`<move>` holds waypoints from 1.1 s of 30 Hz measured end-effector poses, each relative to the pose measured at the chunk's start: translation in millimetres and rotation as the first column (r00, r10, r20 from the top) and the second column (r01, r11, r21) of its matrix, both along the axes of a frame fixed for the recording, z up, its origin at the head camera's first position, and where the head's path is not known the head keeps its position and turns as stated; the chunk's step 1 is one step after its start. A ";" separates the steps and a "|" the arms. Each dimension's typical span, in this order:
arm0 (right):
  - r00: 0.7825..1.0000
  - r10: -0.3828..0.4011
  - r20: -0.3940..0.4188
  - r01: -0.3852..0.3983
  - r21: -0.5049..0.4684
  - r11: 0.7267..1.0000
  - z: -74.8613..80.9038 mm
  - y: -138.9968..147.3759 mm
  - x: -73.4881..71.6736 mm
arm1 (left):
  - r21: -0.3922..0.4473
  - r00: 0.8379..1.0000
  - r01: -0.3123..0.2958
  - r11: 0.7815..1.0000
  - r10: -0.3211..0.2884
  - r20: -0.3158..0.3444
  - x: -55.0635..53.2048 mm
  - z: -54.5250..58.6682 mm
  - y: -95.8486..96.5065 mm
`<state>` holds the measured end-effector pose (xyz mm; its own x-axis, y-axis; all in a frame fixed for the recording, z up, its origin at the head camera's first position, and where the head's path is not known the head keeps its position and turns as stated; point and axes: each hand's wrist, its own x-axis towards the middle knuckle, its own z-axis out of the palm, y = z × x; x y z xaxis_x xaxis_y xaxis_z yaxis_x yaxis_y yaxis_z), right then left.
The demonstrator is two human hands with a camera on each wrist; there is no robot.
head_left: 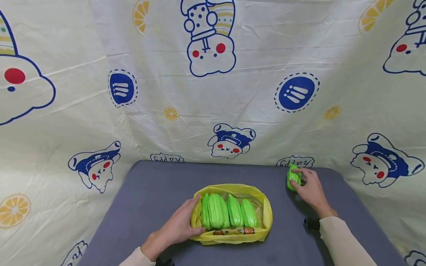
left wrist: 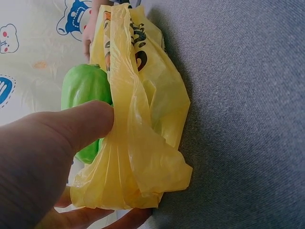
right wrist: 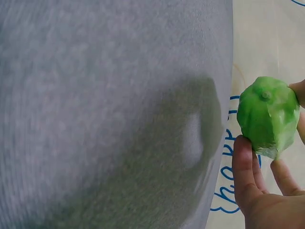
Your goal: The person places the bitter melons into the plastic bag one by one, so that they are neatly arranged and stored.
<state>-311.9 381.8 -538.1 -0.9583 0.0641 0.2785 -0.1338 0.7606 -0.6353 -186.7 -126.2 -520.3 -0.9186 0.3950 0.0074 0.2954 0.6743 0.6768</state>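
A yellow plastic bag (head_left: 233,239) stands with its mouth spread wide on the table. Several ribbed green gourds (head_left: 216,211) lie side by side inside it. My left hand (head_left: 178,226) holds the bag's left end; in the left wrist view the thumb (left wrist: 90,125) lies at the folded rim and other fingers show beneath the bag. Off to the right, near the table's far edge, my right hand (head_left: 310,188) pinches another green gourd (head_left: 293,178) between thumb and fingers. The right wrist view shows this gourd (right wrist: 268,114) end-on, its stem-like tip facing the camera.
The grey cloth-covered table (head_left: 159,184) runs under everything and narrows toward the back. A pale sheet with cartoon prints (head_left: 229,142) hangs close behind the table and down both sides. Dark printing (left wrist: 139,45) marks the bag's front.
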 end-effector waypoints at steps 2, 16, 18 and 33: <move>1.000 -0.005 0.003 0.005 0.003 1.000 0.8 -2.2 0.5 | 0.002 1.000 0.003 1.000 -0.003 0.003 0.2 -0.3 0.3; 0.999 0.031 -0.008 -0.031 -0.017 0.999 8.3 -13.1 7.2 | -0.007 1.000 -0.004 1.000 0.004 -0.011 1.2 0.9 1.8; 0.999 0.038 -0.010 -0.038 -0.022 0.999 9.8 -14.9 8.7 | -0.008 1.000 -0.005 1.000 0.004 -0.011 1.2 1.0 1.9; 0.993 0.115 0.021 -0.113 -0.078 0.991 24.6 -32.5 12.5 | -0.006 1.000 -0.003 1.000 0.003 -0.006 1.6 1.9 2.9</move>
